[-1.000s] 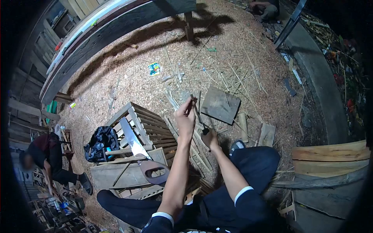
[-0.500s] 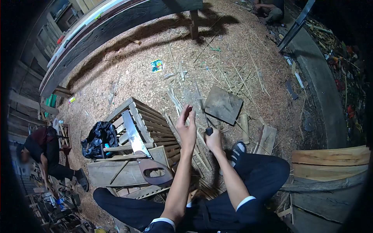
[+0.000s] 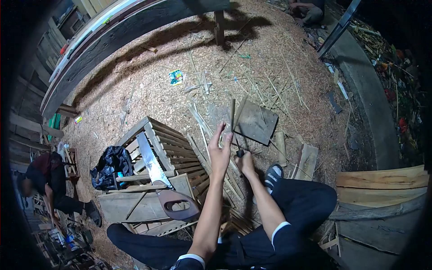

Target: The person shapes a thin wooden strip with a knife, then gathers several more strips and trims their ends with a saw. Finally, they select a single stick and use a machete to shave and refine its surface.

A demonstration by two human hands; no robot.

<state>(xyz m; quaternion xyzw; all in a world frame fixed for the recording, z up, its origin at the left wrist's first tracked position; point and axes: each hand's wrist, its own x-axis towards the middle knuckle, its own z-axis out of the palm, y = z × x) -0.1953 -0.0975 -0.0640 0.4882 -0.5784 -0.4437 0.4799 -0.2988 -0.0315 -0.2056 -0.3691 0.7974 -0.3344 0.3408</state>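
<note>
My right hand (image 3: 245,163) is closed around the black handle (image 3: 240,153) of a tool; its narrow dark shaft or blade points away from me. Just left of it, my left hand (image 3: 220,152) is raised with thumb and fingers apart. A thin brown stick (image 3: 232,114) stands beyond the left thumb, its lower end overlapping the thumb tip in this view. Behind it, a square dark board (image 3: 256,122) lies on the ground. Left of my forearm, a handsaw (image 3: 177,203) with a brown handle rests across a slatted wooden crate (image 3: 173,148).
A black plastic bag (image 3: 111,168) lies against the crate. Wood shavings and strips cover the ground. Planks (image 3: 382,184) are stacked at right, and a long beam (image 3: 130,42) runs across the back left. One person (image 3: 54,184) bends over at left; another (image 3: 308,11) sits far back.
My left hand has shifted slightly right, nearer the right hand. The brown stick now stands upright by its thumb. The black handle has dipped a little, and the whole view has shifted slightly.
</note>
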